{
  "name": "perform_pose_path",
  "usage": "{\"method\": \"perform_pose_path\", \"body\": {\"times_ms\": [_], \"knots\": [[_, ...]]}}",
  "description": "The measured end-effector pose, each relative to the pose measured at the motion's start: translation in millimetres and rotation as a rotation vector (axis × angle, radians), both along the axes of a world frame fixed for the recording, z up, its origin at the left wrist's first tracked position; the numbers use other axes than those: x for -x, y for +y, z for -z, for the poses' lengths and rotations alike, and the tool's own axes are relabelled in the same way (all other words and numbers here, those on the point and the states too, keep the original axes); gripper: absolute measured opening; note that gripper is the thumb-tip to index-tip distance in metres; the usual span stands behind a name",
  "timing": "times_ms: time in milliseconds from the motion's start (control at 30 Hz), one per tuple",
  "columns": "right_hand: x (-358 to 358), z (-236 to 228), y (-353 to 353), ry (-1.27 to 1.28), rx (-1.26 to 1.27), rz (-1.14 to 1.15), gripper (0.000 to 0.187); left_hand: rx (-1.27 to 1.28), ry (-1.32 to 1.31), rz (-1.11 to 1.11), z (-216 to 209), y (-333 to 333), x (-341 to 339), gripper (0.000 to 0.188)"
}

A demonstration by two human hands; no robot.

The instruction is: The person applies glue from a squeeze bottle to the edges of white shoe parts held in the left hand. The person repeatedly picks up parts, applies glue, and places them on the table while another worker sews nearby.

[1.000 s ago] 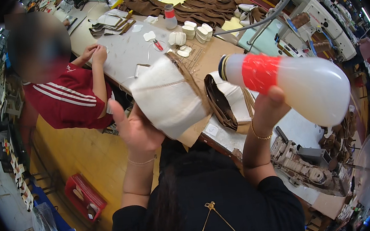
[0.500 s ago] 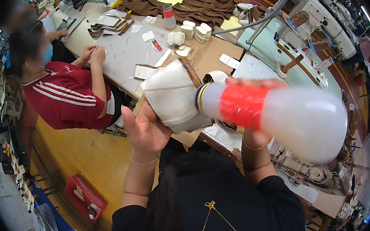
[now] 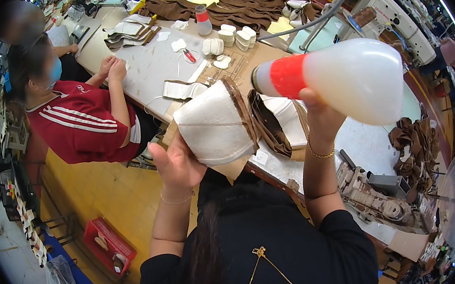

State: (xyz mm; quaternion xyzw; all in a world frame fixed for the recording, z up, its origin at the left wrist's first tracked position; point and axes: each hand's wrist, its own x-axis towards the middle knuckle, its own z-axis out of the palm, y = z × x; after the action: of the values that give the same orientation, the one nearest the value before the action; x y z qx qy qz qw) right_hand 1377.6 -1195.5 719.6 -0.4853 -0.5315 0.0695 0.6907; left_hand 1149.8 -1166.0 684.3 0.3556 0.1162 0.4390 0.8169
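Note:
My left hand (image 3: 178, 162) supports a shoe upper (image 3: 212, 124), a curved piece with white lining, a seam across it and a brown edge. Its thumb stands apart while the fingers go behind the piece. To the right, my right hand (image 3: 321, 112) grips a translucent squeeze bottle (image 3: 362, 80) with a red taped neck. The bottle lies almost level in the air, its narrow end toward the upper but apart from it. Pale liquid shows inside. Just right of the held upper, a second brown and white upper (image 3: 286, 122) rests at the table edge.
On the table (image 3: 145, 67) are stacked white pads (image 3: 213, 46), red snips (image 3: 189, 56), another red-banded bottle (image 3: 203, 20) and brown pieces (image 3: 241, 7). A co-worker in a red shirt (image 3: 78, 116) sits at left. A metal machine (image 3: 380, 195) stands at right, a red basket (image 3: 108, 246) on the floor.
The bottle has swung up and away from the upper in my right hand, uncovering the second upper and the machine. My left hand and its upper have hardly moved.

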Motion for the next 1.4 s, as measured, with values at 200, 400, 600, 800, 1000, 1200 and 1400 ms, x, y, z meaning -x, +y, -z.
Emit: {"method": "perform_pose_path", "body": {"times_ms": [200,400,600,800,1000,1200,1400], "knots": [[10.3,-0.9,-9.1,0.034,-0.030,-0.337,0.074,0.034,0.089,-0.038,-4.3,2.2,-4.6,0.110],[2.6,10.0,-10.8,0.116,-0.074,-0.182,0.076,0.197,-0.221,0.120,-12.6,11.1,-12.8,0.104],[24.9,3.5,-21.0,0.036,0.259,-0.289,0.076,0.178,-0.134,0.111,-16.2,10.7,-22.3,0.101],[-5.4,12.0,4.9,-0.065,0.162,0.144,0.040,0.194,-0.387,0.211,-19.1,18.9,-8.4,0.106],[-8.3,15.7,-13.0,0.270,-0.113,0.159,0.081,0.218,-0.238,0.026,-52.4,16.4,-21.0,0.105],[16.4,1.2,-25.3,0.424,-0.204,-0.593,0.080,0.310,-0.187,0.010,-35.5,9.8,-22.9,0.099],[16.0,3.4,-10.6,0.414,0.092,-0.203,0.088,0.293,-0.263,0.142,-10.9,12.0,-8.4,0.097]]}}
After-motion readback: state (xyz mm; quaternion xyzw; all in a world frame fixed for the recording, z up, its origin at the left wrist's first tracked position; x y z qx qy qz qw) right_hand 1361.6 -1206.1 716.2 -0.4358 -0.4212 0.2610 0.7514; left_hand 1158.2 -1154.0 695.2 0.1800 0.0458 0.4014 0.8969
